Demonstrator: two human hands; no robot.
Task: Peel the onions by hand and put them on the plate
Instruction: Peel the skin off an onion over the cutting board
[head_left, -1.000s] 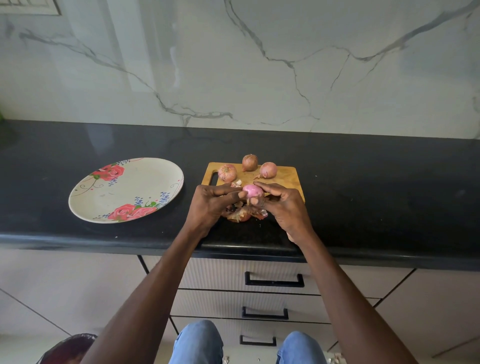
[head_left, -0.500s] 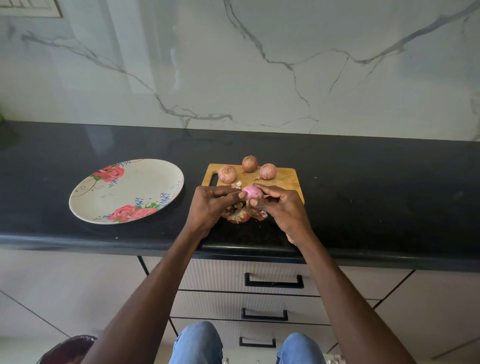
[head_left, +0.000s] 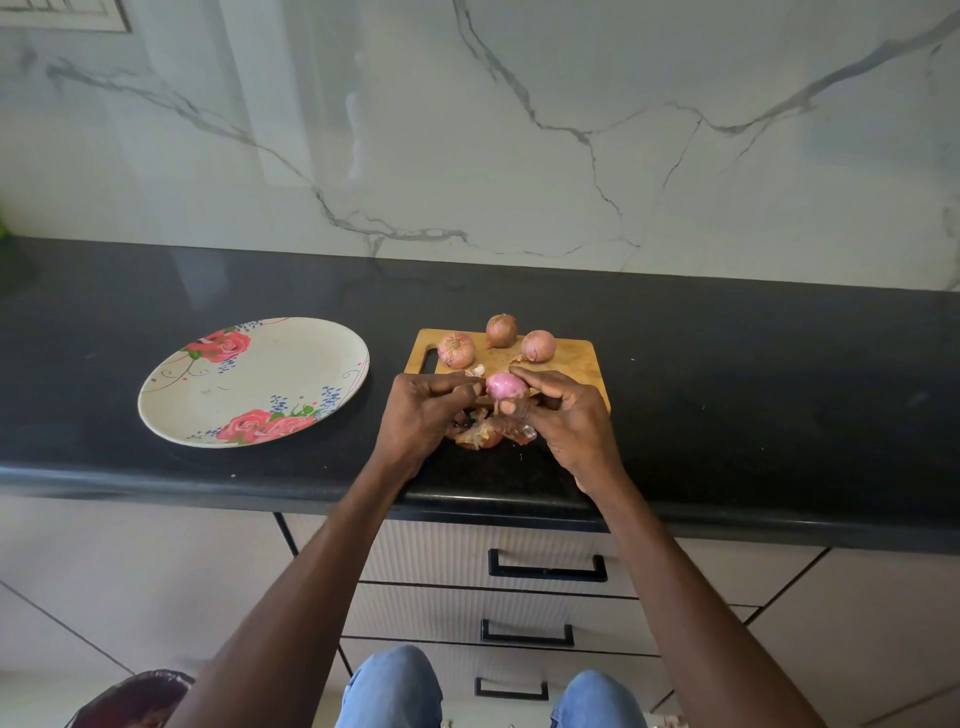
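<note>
Pinching a peeled onion (head_left: 505, 386): both hands' fingers (head_left: 522, 375).

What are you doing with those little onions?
A person is peeling onions by hand. Both hands, the left hand and the right hand, hold one pink peeled onion over the wooden cutting board. Three onions still in their brown skins sit at the board's far edge, and loose skins lie under the hands. The flowered plate to the left has no onions on it.
</note>
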